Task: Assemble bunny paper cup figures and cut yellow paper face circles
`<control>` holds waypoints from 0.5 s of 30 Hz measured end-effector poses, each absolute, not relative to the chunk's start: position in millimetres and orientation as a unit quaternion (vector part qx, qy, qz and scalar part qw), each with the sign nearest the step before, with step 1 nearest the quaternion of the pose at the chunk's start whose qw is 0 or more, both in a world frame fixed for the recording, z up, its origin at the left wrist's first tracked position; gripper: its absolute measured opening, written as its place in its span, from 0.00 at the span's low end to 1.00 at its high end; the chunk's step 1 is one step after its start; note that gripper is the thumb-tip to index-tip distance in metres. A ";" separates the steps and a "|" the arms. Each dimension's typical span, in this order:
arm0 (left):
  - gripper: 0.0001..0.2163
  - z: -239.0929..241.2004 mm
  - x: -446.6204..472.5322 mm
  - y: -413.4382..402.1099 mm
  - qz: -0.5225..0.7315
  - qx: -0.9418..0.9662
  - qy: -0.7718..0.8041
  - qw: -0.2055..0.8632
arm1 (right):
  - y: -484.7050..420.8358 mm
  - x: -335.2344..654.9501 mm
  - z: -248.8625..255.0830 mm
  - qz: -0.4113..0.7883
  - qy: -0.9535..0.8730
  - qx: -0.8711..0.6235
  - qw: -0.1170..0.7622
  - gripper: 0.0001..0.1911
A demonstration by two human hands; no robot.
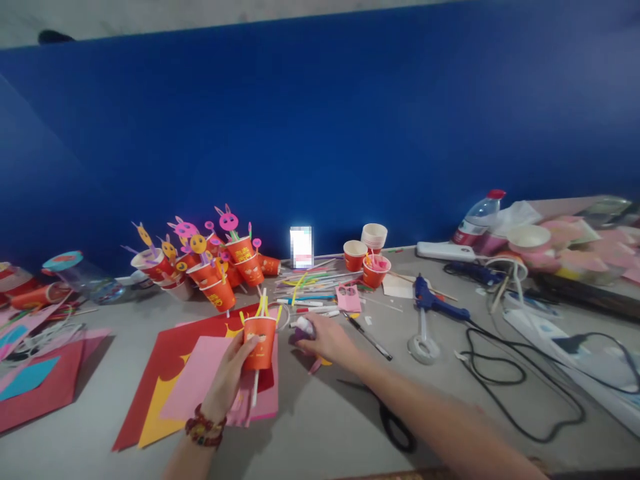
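Observation:
My left hand is closed round an orange-red paper cup, held upright over the coloured sheets. A white stick pokes out below the cup, and yellow and white strips rise from its top. To the right, my right hand is closed on a small white-and-purple object, partly hidden by the fingers and too blurred to name. Small pink and yellow paper pieces lie just below that hand. Under my right forearm are black-handled scissors.
Decorated cups with paper rabbits cluster at the back left. Loose straws and pens lie mid-table. A blue glue gun with a looping black cord lies right, beside a tape roll. A lit phone leans at the blue partition.

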State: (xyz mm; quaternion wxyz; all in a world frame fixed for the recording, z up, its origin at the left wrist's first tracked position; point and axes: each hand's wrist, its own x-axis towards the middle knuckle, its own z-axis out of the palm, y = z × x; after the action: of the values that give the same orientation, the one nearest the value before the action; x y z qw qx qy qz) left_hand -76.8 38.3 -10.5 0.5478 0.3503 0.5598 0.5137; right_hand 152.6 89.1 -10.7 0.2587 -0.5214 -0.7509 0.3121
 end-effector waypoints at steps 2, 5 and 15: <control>0.22 -14.0 -80.3 41.1 0.487 0.414 0.575 0.511 | 91.2 147.9 -12.6 0.316 -0.751 -0.518 0.261 0.09; 0.24 -19.6 -85.7 46.7 0.452 0.505 0.580 0.452 | 90.6 151.0 -9.6 0.317 -0.744 -0.519 0.277 0.07; 0.15 8.1 -66.3 11.0 0.435 0.728 0.530 -0.011 | 33.6 160.0 17.0 0.776 -0.357 -0.354 0.381 0.23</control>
State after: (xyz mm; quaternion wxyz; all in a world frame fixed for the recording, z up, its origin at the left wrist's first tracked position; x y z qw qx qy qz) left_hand -66.3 11.0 8.1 -0.0111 0.7280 0.5301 0.4346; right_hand 160.0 33.6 17.0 0.3813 -0.3545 -0.3570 0.7755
